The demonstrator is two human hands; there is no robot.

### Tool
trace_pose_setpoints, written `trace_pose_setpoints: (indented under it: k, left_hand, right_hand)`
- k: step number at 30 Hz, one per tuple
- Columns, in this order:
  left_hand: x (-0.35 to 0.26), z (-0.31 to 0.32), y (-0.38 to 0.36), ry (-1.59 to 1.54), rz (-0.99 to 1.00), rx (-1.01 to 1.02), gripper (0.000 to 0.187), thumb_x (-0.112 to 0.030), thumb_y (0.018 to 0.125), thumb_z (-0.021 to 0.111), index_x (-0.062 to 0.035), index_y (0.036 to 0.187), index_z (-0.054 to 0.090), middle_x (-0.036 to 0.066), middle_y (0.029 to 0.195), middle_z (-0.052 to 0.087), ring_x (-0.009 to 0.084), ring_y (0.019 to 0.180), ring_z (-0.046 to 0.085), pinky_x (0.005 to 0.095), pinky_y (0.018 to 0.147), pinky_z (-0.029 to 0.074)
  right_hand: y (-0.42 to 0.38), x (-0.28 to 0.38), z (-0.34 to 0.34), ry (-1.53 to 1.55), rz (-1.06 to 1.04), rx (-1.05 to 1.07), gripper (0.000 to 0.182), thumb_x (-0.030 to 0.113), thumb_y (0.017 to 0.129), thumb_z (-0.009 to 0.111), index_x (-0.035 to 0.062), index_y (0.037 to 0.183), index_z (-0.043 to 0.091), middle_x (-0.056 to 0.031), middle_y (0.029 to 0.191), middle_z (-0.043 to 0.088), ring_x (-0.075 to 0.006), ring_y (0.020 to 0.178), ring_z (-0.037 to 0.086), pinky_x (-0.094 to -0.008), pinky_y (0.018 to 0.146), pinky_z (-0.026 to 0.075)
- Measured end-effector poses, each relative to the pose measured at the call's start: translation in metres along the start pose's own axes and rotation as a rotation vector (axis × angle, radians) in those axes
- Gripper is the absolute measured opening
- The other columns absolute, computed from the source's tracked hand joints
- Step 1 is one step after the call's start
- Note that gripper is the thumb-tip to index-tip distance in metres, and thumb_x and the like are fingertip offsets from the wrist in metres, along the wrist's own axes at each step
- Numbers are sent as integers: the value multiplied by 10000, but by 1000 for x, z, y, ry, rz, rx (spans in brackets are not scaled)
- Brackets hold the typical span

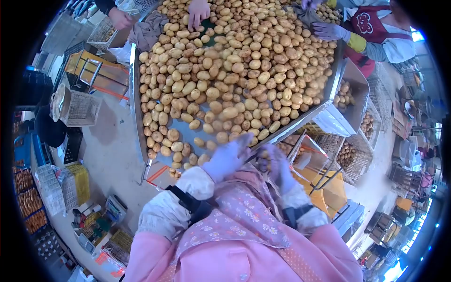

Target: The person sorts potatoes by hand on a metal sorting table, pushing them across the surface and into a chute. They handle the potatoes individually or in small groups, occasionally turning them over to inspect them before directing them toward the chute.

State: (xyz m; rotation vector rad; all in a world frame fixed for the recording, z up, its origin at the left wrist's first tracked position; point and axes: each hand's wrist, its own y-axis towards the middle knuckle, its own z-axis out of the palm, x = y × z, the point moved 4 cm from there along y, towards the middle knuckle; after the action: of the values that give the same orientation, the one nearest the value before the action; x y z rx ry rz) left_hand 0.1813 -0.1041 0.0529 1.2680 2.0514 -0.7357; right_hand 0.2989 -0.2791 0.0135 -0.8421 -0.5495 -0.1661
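Observation:
My left hand [228, 157], in a lavender glove, is at the near edge of a metal sorting table [185, 130], just short of the nearest potatoes [230, 113]. Its fingers point up and to the right and are smeared by motion. My right hand [278, 164], gloved alike, is beside it over the table's front rim. Its fingers curl around something dark and brownish that I cannot make out. Loose yellow-brown potatoes cover most of the table, with bare metal showing near the front left.
Across the table are another person's bare hands [199, 13] and a gloved hand [331, 31] of a person in a red apron. Crates of potatoes [346, 155] stand at the right. A white basket [82, 108] and a yellow-covered stool [94, 68] are on the floor at left.

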Motion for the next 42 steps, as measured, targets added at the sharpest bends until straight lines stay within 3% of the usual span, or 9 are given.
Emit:
trace_pose_setpoints:
  k: [5, 11, 18, 20, 24, 29, 32, 35, 42]
  left_hand:
    - [102, -56, 44, 216, -352, -90, 511, -229, 933, 580, -189, 1438, 510, 154, 1363, 595, 375, 1150, 642, 488, 922, 540]
    - [123, -55, 42, 248, -441, -63, 480, -246, 900, 642, -202, 1371, 561, 162, 1296, 613, 371, 1142, 646, 493, 927, 541]
    - [20, -15, -8, -62, -77, 61, 511, -264, 935, 664, -202, 1432, 557, 144, 1234, 678, 342, 1029, 694, 439, 850, 576]
    - [36, -3, -25, -61, -85, 61, 493, -252, 952, 633, -185, 1434, 555, 147, 1300, 657, 338, 1122, 669, 431, 919, 559]
    - [100, -34, -86, 7, -165, 127, 351, -175, 970, 576, -128, 1308, 658, 131, 1320, 651, 324, 1218, 615, 404, 1011, 512]
    - [185, -78, -117, 206, -470, -417, 466, -72, 877, 626, -129, 1339, 631, 168, 1192, 684, 384, 1103, 657, 423, 900, 550]
    - [140, -100, -58, 193, -226, -673, 446, -66, 902, 608, -104, 1347, 617, 198, 1099, 690, 405, 1000, 664, 450, 871, 542]
    - [136, -60, -13, 184, -294, -260, 559, -54, 848, 565, -209, 1383, 611, 172, 1220, 667, 392, 991, 673, 504, 856, 542]
    - [140, -49, -97, 247, -426, -42, 454, -141, 887, 640, -135, 1339, 597, 187, 1188, 657, 377, 990, 696, 473, 794, 571]
  right_hand:
    - [-57, 97, -144, -1832, -130, -827, 756, 578, 927, 607, 100, 1489, 444, -228, 1225, 666, -460, 1147, 620, -527, 975, 493]
    - [1, 52, -62, -1063, -488, -265, 431, 178, 1016, 636, 72, 1425, 550, -77, 1143, 708, -132, 908, 656, -282, 755, 541]
    - [36, -12, 62, -194, 221, -42, 328, 244, 1044, 598, 98, 1334, 548, -61, 1134, 653, -182, 857, 610, -290, 717, 510]
    - [37, 30, -9, -897, -270, -20, 257, 148, 1035, 558, 117, 1290, 541, -51, 1095, 612, -175, 894, 595, -297, 753, 521]
    - [-22, 190, -141, 230, -667, 72, 287, 281, 1047, 565, 97, 1265, 534, -35, 1128, 593, -111, 822, 564, -211, 685, 519]
    - [-8, 180, -42, -427, -534, -526, 440, 221, 1014, 595, 52, 1412, 508, -66, 1181, 612, -144, 826, 579, -214, 718, 534]
    - [101, 77, 36, -1005, -595, -135, 663, 142, 890, 703, 73, 1487, 423, -145, 1424, 493, -263, 1292, 496, -354, 1039, 480]
    - [118, -12, 144, -2043, -719, -161, 710, 500, 853, 688, 358, 1505, 446, -221, 1574, 334, -380, 1497, 269, -724, 1155, 184]
    - [144, 17, 113, -2198, -850, 597, 829, 596, 804, 716, 244, 1511, 464, -151, 1639, 293, -469, 1512, 214, -650, 1222, 118]
